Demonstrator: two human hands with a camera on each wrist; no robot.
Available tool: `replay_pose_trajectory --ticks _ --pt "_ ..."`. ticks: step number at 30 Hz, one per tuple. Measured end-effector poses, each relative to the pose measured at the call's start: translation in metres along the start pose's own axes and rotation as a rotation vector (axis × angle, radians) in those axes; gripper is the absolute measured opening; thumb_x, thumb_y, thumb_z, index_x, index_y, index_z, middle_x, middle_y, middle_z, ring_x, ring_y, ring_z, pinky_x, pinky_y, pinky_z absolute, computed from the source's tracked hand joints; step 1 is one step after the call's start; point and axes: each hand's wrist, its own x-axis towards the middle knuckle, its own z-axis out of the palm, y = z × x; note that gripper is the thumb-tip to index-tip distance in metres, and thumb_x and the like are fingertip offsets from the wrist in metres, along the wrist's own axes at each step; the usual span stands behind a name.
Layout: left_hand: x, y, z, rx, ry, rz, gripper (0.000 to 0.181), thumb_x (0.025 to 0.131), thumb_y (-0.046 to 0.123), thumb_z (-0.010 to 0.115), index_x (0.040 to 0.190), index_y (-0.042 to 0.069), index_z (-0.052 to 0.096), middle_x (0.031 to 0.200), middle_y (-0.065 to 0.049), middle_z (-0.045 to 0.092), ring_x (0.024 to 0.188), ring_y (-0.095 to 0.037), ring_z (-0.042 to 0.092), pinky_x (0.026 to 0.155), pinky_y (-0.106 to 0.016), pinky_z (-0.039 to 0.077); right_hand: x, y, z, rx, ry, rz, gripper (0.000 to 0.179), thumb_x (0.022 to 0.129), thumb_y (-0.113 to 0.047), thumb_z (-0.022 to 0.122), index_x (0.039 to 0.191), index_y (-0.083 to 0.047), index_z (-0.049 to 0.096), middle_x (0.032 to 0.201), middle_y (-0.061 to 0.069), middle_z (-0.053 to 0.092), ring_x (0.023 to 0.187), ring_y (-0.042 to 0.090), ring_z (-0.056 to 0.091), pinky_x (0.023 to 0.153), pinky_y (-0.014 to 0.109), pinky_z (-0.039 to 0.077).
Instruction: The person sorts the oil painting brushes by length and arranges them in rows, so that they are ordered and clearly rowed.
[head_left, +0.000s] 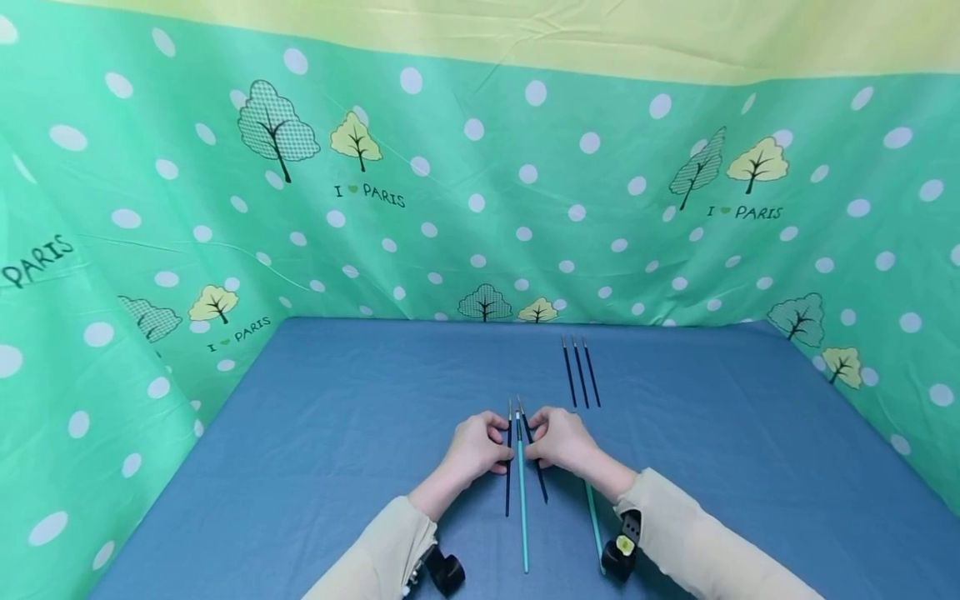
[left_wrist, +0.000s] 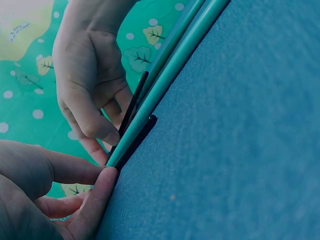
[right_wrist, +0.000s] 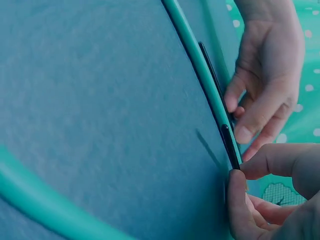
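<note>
Paintbrushes, 5 dark and 2 green, lie on or just over a blue tabletop, their tips pointing to the far side. At the middle, the left hand pinches the left dark brush between thumb and fingers, and the right hand pinches the right dark brush in the same way. The middle green brush lies between these 2, longer than either, with its near end reaching past theirs. The left dark brush stands nearly straight along the near-far line; the right dark brush slants, its tip close to the green brush's tip and its near end farther to the right. Whether those tips touch, I cannot tell.

To the right, the other green brush is partly hidden by the right arm. Farther off, right of the middle, 3 dark brushes lie side by side, apart from each other. Pale sleeves cover both forearms. Beyond the far edge hangs a green dotted cloth with trees printed on it.
</note>
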Motion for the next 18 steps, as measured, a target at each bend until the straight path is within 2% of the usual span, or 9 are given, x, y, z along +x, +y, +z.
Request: replay_pose_trajectory --ticks 18 --pt "-0.002 0.002 -0.001 -0.008 -0.01 -0.002 0.034 0.074 -0.007 0.067 0.107 -0.001 0.057 0.081 -0.011 0.048 0.051 -0.014 0.055 0.047 -0.025 0.056 0.024 0.015 -0.043 0.049 0.056 0.09 0.038 0.077 -0.002 0.063 0.114 -0.001 0.056 0.08 0.009 0.059 0.057 0.016 0.06 0.054 0.029 0.056"
